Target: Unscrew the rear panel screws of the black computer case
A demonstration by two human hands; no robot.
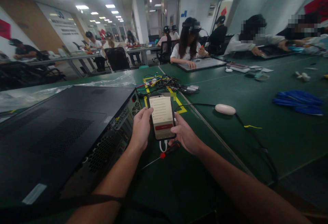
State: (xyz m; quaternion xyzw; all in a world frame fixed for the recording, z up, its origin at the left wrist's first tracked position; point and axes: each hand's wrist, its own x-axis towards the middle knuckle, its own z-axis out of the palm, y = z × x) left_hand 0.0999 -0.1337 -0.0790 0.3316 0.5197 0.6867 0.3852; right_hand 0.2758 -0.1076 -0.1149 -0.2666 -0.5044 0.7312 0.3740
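Note:
Between my two hands a smartphone (162, 116) is held upright, its lit screen facing me with lines of text and a red button. My left hand (141, 126) grips its left edge, the thumb at the screen's side. On the other edge my right hand (187, 133) is closed, with its thumb over the lower right of the screen. A white cable (163, 146) loops from the phone's bottom end. Below it on the table lies a screwdriver (164, 154) with a red and black handle. Left of my hands a black computer case (69, 118) lies on its side.
Tangled cables (169, 82) lie beyond the phone on the green table (217, 142), near yellow tape marks. To the right are a pale oval device (225, 109) on a black cord and a blue bundle (298, 101). Several people work across the table; one touches a flat panel (202, 63).

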